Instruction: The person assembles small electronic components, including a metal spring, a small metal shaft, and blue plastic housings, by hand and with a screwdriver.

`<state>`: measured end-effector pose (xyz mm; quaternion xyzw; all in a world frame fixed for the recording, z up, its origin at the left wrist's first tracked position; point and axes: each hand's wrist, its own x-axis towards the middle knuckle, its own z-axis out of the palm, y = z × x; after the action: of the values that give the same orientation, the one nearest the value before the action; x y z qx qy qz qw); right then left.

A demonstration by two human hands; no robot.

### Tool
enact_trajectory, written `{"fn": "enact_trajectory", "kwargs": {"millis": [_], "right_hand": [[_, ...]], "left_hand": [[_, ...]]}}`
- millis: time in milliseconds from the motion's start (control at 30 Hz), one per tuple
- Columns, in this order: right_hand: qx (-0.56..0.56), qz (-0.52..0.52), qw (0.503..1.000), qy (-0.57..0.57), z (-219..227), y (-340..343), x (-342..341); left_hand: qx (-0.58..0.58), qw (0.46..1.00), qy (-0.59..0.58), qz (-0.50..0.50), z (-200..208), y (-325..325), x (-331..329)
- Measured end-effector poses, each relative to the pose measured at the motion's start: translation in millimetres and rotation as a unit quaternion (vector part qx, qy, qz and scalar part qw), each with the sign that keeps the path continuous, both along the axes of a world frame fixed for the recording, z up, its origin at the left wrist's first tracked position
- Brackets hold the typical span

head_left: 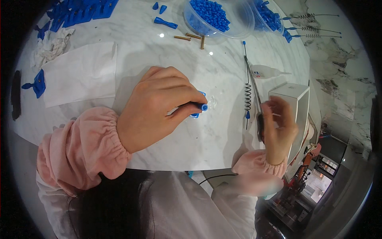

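Observation:
My left hand (159, 105) is closed, thumb and forefinger pinching a small blue plastic piece (204, 107) with a round end. Beneath those fingertips another flat blue part (194, 116) lies mostly hidden on the table. To the right, my right hand (280, 125) is smeared by motion, its fingers half curled beside a long thin metal tool (256, 85) with a dark handle; whether it grips the tool cannot be made out. Left of that tool lies a thin rod with a black coil spring (248, 97) and blue tips.
A white squeeze bottle (266, 72) and an open white box (289, 89) stand at right. Tubs of blue beads (209, 15) and blue pieces (267, 15) sit behind, near brass screws (182, 38). White paper (81, 75), crumpled tissue (51, 46) and blue parts (83, 12) occupy the left.

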<state>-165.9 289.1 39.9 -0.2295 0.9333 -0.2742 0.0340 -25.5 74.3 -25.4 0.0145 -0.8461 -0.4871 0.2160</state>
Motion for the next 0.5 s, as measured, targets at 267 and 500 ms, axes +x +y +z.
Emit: {"fn": "enact_trajectory", "kwargs": {"millis": [267,500], "right_hand": [[0.044,0.079,0.995,-0.039,-17.6,-3.7,7.0],[0.093,0.115,0.988,-0.045,-5.2,2.3,15.9]], "left_hand": [[0.003,1.000,0.005,0.000,-2.1,2.8,1.6],[0.015,1.000,0.010,0.002,-5.1,2.2,4.7]]}}
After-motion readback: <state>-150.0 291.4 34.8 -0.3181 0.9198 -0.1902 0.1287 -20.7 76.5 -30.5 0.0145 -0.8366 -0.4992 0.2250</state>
